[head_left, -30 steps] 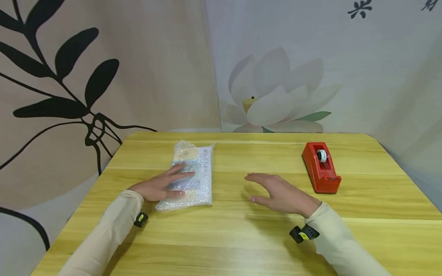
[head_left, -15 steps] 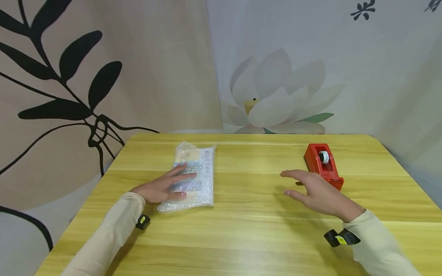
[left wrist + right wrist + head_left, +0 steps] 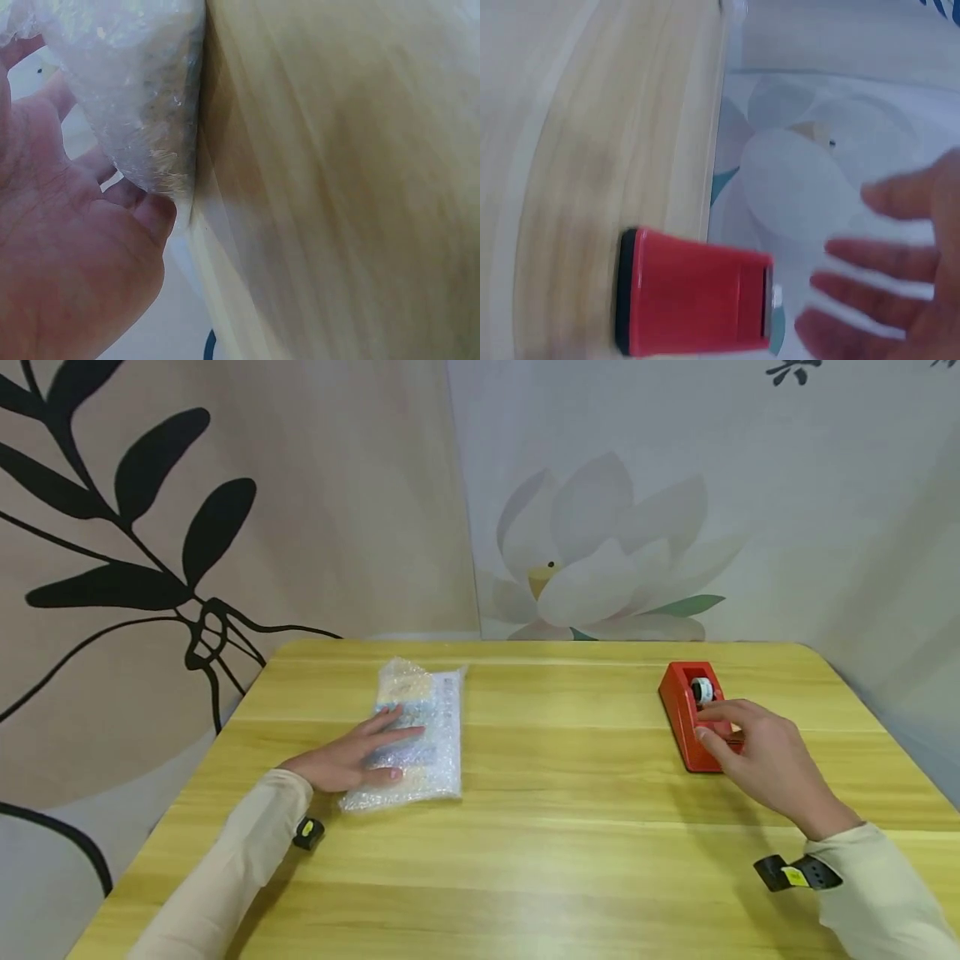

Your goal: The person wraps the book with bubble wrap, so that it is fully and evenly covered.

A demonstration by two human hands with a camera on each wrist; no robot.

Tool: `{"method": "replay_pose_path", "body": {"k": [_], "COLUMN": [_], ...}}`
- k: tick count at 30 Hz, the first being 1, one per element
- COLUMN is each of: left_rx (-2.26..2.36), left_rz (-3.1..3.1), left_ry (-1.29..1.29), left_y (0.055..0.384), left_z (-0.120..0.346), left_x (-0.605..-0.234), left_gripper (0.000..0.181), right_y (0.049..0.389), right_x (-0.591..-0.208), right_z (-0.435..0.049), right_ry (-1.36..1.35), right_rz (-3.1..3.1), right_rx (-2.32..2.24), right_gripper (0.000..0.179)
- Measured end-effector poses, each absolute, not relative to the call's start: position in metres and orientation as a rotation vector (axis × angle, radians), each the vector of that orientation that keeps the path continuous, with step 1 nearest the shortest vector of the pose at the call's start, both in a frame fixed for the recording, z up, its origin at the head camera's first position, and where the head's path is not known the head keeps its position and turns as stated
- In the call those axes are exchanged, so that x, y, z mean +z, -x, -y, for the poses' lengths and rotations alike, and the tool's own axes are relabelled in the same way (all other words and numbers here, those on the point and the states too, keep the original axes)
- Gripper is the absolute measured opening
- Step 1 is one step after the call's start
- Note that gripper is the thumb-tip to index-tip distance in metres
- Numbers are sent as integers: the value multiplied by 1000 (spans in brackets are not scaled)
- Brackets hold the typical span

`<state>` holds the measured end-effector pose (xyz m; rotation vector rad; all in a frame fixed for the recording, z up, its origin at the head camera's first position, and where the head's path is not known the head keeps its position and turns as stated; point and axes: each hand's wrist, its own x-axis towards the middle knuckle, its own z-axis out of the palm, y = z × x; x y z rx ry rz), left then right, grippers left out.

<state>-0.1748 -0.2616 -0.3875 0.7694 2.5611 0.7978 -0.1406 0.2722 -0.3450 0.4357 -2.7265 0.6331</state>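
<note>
- Right hand (image 3: 765, 760) has travelled across the tabletop (image 3: 555, 860) — its fingertips now over the red tape dispenser (image 3: 681, 718).
- Thumb and forefinger show a narrower gap in the head view.
- Dispenser's front end — fully visible at first — is partly hidden.

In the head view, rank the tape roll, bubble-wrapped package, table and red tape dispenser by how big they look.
Largest to smallest:
1. table
2. bubble-wrapped package
3. red tape dispenser, partly hidden by a hand
4. tape roll, seated inside the dispenser

A pale backdrop (image 3: 360, 510) — lotus (image 3: 592, 581), dark leaves (image 3: 161, 462) — hangs behind a wooden table (image 3: 547, 835).
</note>
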Motion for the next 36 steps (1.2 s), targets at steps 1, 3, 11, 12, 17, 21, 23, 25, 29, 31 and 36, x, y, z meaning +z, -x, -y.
{"method": "replay_pose_path", "body": {"k": [1, 3, 11, 12, 17, 21, 23, 25, 29, 31, 36], "left_rx": [795, 794, 785, 785, 792, 795, 794, 797, 809, 816, 811], "left_rz": [-2562, -2561, -2566, -2566, -2566, -2565, -2567, -2567, -2560, -2556, -2567], "left_ry": [-768, -769, -774, -771, -774, -768, -767, -766, -765, -760, -751], "left_y": [175, 175, 177, 178, 179, 178, 178, 179, 179, 179, 177], "left_z": [262, 262, 261, 261, 261, 262, 262, 262, 262, 262, 262], "left_x": [-387, -386, -387, -387, -387, -390, -390, -391, -390, -390, -391], "left_gripper": [69, 68, 68, 68, 68, 67, 67, 67, 67, 67, 67], "right_y": [141, 144, 155, 155, 159, 160, 160, 160, 162, 165, 175], "right_x": [-346, -347, -355, -356, -360, -363, -364, -364, -359, -355, -344], "right_z": [-276, -283, -301, -302, -307, -305, -304, -301, -296, -294, -291], "right_ry": [-373, -253, -7, 10, 85, 133, 157, 173, 201, 209, 241], "right_rz": [2735, 2776, 2983, 3000, 3051, 3028, 2996, 2949, 2856, 2824, 2818], "right_rx": [631, 633, 663, 677, 789, 894, 927, 941, 935, 922, 995], "right_gripper": [26, 30, 52, 53, 60, 57, 53, 45, 38, 38, 42]}}
